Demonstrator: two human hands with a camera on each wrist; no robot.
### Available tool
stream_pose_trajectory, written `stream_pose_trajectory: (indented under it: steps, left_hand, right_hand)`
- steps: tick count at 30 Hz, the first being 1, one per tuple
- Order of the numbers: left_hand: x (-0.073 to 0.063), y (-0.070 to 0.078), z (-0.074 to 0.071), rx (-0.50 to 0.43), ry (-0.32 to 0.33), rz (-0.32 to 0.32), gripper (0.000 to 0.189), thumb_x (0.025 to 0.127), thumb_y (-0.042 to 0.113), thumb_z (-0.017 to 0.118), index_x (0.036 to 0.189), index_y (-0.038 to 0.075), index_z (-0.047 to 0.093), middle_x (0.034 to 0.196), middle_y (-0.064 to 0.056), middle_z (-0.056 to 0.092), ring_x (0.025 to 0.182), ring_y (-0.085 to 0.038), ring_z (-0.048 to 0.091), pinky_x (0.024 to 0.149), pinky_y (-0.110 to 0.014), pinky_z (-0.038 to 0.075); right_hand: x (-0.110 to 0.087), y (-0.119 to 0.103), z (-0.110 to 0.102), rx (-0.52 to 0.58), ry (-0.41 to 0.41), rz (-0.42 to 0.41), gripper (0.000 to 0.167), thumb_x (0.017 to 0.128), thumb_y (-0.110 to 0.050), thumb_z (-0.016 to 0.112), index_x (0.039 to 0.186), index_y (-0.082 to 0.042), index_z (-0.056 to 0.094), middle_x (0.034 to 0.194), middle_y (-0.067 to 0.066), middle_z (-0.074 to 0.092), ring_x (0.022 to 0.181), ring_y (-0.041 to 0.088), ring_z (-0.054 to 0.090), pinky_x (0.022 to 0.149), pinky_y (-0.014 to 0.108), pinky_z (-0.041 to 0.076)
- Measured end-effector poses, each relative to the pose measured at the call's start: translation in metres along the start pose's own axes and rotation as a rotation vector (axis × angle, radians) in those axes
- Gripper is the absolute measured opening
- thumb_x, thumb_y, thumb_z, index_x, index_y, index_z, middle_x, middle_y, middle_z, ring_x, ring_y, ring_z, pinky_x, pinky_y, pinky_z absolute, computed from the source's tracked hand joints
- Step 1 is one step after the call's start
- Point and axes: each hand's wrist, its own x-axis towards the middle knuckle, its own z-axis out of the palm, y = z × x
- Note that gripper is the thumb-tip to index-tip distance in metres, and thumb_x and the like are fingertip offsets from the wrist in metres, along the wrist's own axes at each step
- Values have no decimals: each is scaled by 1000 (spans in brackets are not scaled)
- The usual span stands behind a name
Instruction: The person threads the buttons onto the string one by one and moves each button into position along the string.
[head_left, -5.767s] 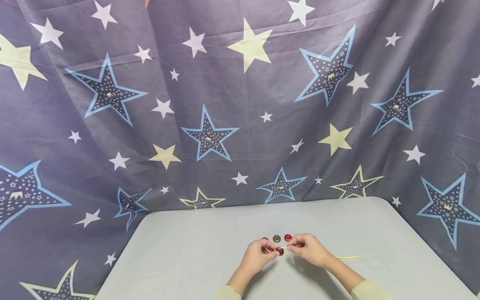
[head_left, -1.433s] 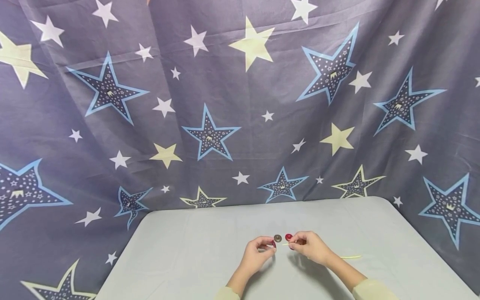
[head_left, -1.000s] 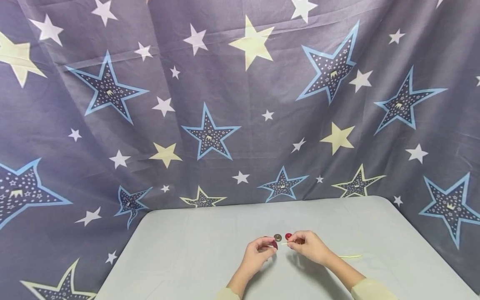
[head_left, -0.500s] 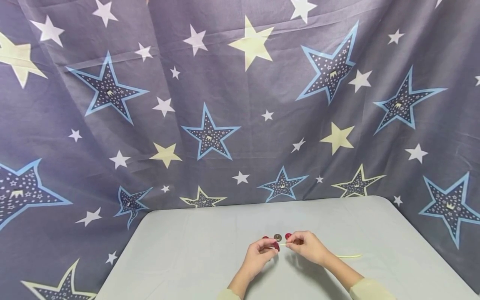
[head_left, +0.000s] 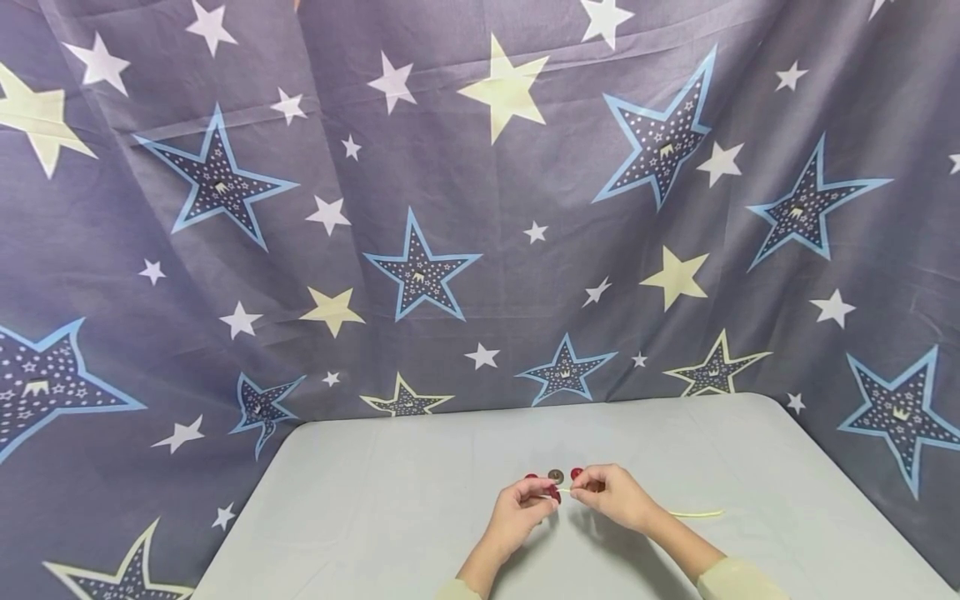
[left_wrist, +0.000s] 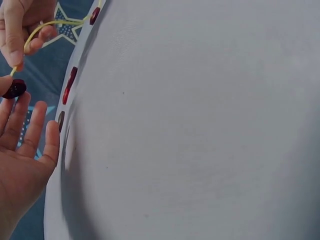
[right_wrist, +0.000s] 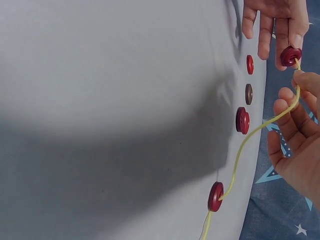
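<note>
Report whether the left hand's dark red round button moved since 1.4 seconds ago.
Yes: in the head view, the dark red button moved slightly right relative to the brown round button.

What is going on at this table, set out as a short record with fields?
Left hand: pinches a dark red button
Right hand: pinches a yellow cord
Cord end: meets the held button; passing through unclear
On table: brown button, bright red button, two red buttons overlapping in view, corded red button
Backdrop: star-patterned cloth
</note>
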Motion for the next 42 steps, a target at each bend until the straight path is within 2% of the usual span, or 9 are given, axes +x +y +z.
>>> stream_pose_trajectory:
  steps: [13,20,24,26,29,31,33,36,42]
  left_hand:
    - [1,0,-1,-12,2,10,32,80,4,67,109,-7,62,99,-20,67,76,-7,60,64,-19,49]
    - [16,-28,-2,-7,-5,22,31,81,5,67,110,-4,63,102,-20,67,77,-3,61,65,-16,48]
    - [14,-28,-2,-6,-22,81,31,80,10,68,108,-3,64,97,-14,69,77,-3,60,65,-16,48]
    - [13,-29,-3,9,-34,144,32,81,12,68,108,-4,64,95,-8,69,77,-2,61,63,-17,49]
    - [12,-29,-3,10,-45,174,33,81,15,69,108,-4,64,92,-3,69,77,-2,61,61,-17,49]
    - [13,-29,-3,20,-42,145,34,81,15,69,109,-3,63,94,-4,69,77,-2,60,61,-17,49]
    - [13,-28,-3,17,-32,80,35,80,14,69,110,-4,63,96,-8,69,77,-2,60,62,-16,48]
    - [14,-28,-2,30,-18,26,35,80,10,68,112,-4,62,100,-16,67,77,-3,59,62,-15,47]
    - [15,-29,-1,29,-10,-3,33,82,6,67,112,-5,62,101,-20,67,75,-3,58,59,-16,46]
  right_hand:
    - [0,-1,0,-3,-14,22,8,83,-17,68,80,-9,69,68,-4,60,61,-3,46,56,18,42]
    - [0,-2,0,3,-21,31,10,83,-18,68,80,-8,69,69,-3,60,61,-2,46,56,18,41]
    - [0,-3,-1,1,-21,34,10,83,-18,68,80,-8,69,70,-2,61,61,-2,47,56,18,42]
    - [0,-3,-1,1,-22,33,10,83,-18,68,80,-8,69,70,-2,61,62,-2,47,57,18,42]
    - [1,-3,-1,4,-24,28,9,83,-17,68,80,-8,69,70,-2,61,62,-2,47,56,18,42]
    - [1,-3,-1,10,-26,25,9,83,-17,68,80,-8,69,69,-2,61,61,-2,47,56,18,42]
    - [0,-4,-1,9,-29,22,9,83,-17,68,79,-8,68,69,-3,60,61,-2,47,56,18,42]
    - [0,-4,-1,0,-34,20,9,83,-17,68,79,-9,68,68,-4,59,60,-3,46,55,18,41]
    - [1,-4,-2,-5,-47,17,10,84,-18,68,79,-9,68,67,-5,58,60,-2,46,54,18,41]
